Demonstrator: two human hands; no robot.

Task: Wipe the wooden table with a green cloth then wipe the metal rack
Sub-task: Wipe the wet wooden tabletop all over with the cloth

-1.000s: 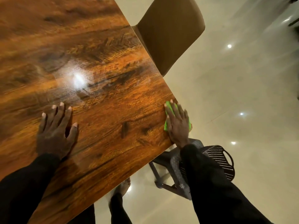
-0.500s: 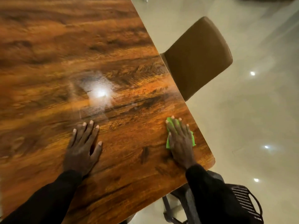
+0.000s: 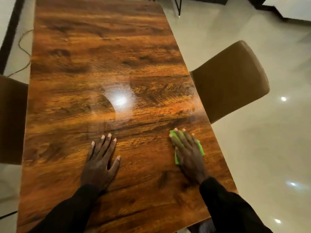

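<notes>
A long glossy wooden table (image 3: 101, 56) fills the view, with a lamp glare near its middle. My right hand (image 3: 188, 152) lies flat with straight fingers on a bright green cloth (image 3: 200, 146), pressing it onto the table near the right edge. Only the cloth's edges show around the hand. My left hand (image 3: 101, 162) rests flat on the bare wood, fingers spread, about a forearm's length left of the cloth. The metal rack is not in sight, apart from thin black legs (image 3: 178, 5) at the far end that I cannot identify.
A brown padded chair (image 3: 230, 78) stands against the table's right side, just beyond the cloth. Another brown chair (image 3: 11, 118) sits at the left side. A thin cable (image 3: 23, 46) lies on the pale shiny floor at the far left.
The view has lifted and swung to show the whole table. My right hand with the cloth has moved from the table's corner inward along the right edge. The black basket below is out of view.
</notes>
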